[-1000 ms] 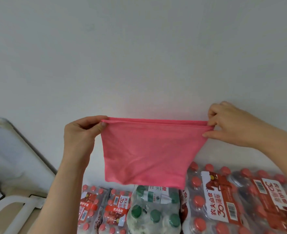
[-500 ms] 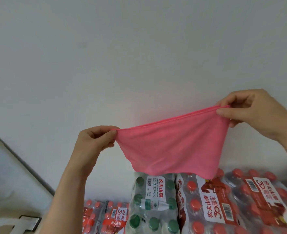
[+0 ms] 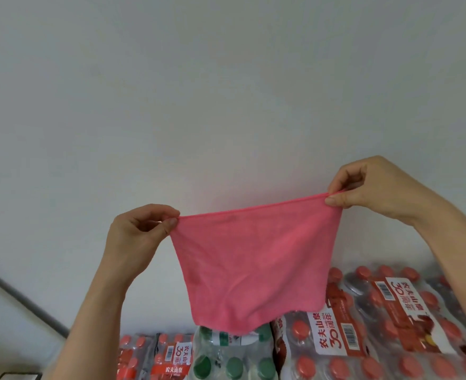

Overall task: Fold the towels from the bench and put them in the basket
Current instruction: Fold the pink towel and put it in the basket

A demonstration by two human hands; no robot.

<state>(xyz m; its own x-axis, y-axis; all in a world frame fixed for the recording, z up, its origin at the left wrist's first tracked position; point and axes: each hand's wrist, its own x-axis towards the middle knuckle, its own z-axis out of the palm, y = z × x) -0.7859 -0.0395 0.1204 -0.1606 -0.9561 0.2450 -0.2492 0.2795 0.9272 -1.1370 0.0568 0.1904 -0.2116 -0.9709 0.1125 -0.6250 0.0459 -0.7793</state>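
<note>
A pink towel (image 3: 251, 267) hangs in the air in front of a white wall, stretched between both hands by its top edge. My left hand (image 3: 141, 237) pinches the top left corner. My right hand (image 3: 369, 185) pinches the top right corner and sits higher, so the top edge slopes up to the right. The cloth hangs down in one sheet with a rounded lower edge. Neither the bench nor the basket is in view.
Shrink-wrapped packs of red-capped bottles (image 3: 391, 325) and a pack of green-capped bottles (image 3: 232, 363) are stacked against the wall (image 3: 226, 91) below the towel. A grey bar (image 3: 20, 297) slants across the lower left.
The towel hangs longer and wider than before, now as a single sheet. Both hands stay pinched on its top corners and stand farther apart, with the right one still the higher. The view has tilted upward.
</note>
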